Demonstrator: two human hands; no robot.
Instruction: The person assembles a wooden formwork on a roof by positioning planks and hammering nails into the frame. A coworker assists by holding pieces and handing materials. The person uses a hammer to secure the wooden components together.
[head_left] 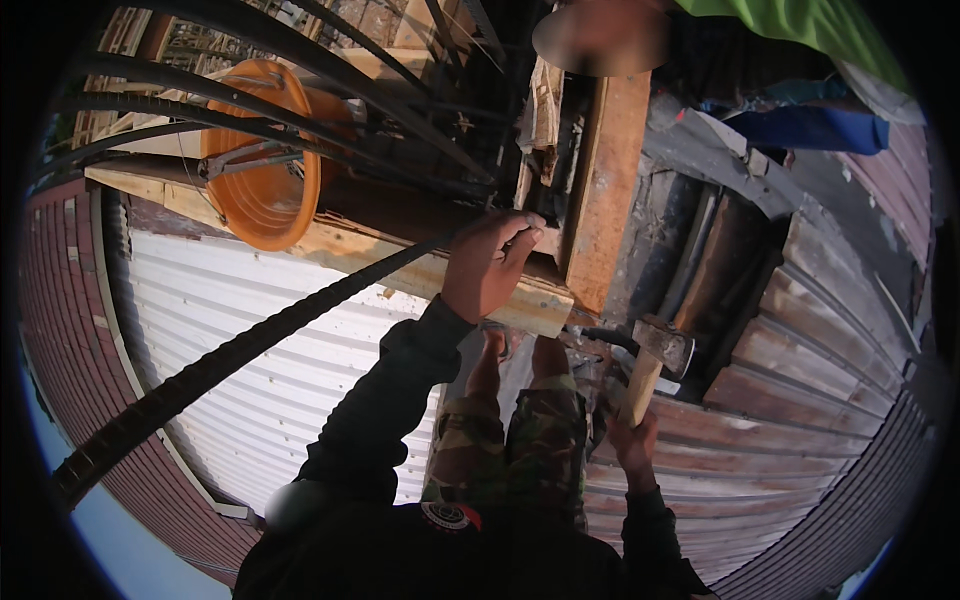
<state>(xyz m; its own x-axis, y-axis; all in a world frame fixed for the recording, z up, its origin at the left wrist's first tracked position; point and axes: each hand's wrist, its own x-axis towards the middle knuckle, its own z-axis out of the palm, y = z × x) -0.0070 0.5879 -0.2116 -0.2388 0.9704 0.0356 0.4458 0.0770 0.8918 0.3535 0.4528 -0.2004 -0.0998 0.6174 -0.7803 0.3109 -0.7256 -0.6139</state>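
My right hand (632,442) grips a hammer (645,388) by its pale wooden handle, low at the right of my legs. The dark metal head points up and away from me. My left hand (490,265) reaches to the corner of the wooden formwork (540,305). Its fingers are bent and pinched together at the inner side of the boards; whatever they hold, if anything, is too small to make out. An upright-running plank (612,190) meets the formwork just right of that hand.
Thick ribbed steel bars (250,335) fan out on the left, one passing close to my left wrist. An orange bucket (262,155) hangs among them. Corrugated sheets (230,320) lie below on both sides. Another person's green garment (810,30) shows at upper right.
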